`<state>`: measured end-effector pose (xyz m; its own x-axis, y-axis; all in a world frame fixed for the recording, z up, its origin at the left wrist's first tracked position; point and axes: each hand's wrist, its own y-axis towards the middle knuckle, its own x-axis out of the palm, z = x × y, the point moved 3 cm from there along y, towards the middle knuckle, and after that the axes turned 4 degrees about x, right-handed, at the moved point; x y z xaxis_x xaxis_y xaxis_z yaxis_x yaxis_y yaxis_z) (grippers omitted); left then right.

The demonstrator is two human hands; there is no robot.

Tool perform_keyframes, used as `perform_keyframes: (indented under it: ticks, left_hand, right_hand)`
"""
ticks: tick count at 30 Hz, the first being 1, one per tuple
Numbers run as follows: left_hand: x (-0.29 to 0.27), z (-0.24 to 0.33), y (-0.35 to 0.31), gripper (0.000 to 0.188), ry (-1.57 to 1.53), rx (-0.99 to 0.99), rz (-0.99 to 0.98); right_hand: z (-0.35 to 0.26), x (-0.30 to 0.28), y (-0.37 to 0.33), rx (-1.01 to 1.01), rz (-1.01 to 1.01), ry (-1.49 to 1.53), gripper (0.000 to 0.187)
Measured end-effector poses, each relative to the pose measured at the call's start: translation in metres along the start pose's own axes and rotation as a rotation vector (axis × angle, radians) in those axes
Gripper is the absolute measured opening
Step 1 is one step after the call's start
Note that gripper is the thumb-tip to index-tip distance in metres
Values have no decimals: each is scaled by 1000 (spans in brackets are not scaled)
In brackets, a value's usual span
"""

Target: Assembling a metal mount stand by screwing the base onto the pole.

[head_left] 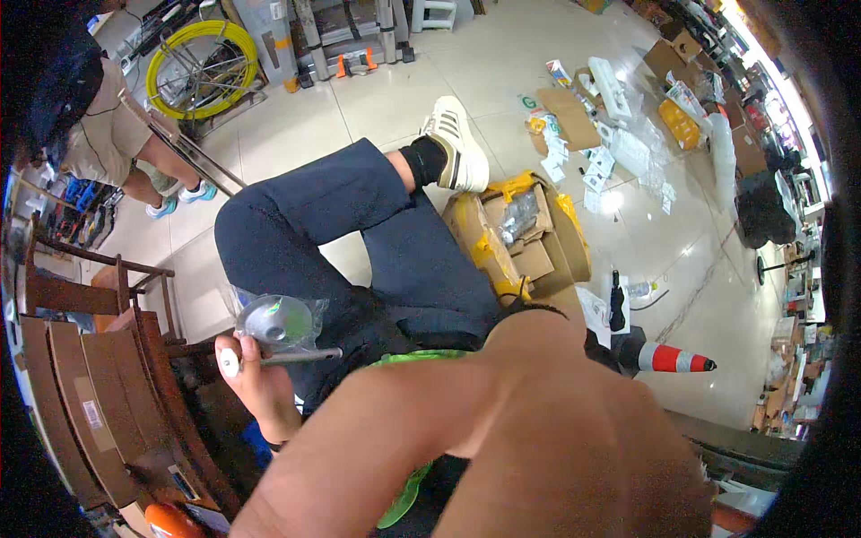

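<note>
At the left, over my bent leg, my left hand [258,381] is closed round a thin metal rod with a white round end [300,356]. Right above its fingers is a silvery round disc in a clear plastic bag [276,320]; it seems held in the same grip, though the fingers hide part of the contact. My right hand [547,430] is very large and blurred close in front of the view, covering the lower middle. Its fingers run out of the picture, so their hold does not show. A dark band circles that wrist.
An opened cardboard box with yellow tape [560,229] stands beside my shoe. Cardboard and plastic wrapping [628,148] litter the tiled floor. A red-and-white striped cone [668,359] lies at right. Brown cartons [99,403] and a wooden chair [76,291] are at left; a person [112,134] stands beyond.
</note>
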<state>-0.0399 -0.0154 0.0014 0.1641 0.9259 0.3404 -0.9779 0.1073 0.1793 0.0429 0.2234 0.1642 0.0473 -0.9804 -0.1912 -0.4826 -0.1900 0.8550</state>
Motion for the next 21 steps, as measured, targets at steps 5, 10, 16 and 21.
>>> perform_keyframes:
  ticks: [5,10,16,21]
  left_hand:
    - [-10,-8,5,31,57,-74,-19]
    - [6,-6,10,34,-61,-8,-25]
    - [4,-4,2,33,-9,-6,-13]
    - [11,-2,0,31,-52,-17,6]
  right_hand:
    - [1,-1,-1,-1,17,33,33]
    - [9,-7,-6,-9,49,73,35]
    - [14,-4,-7,-67,86,92,37]
    - [18,-12,-4,-122,84,99,38]
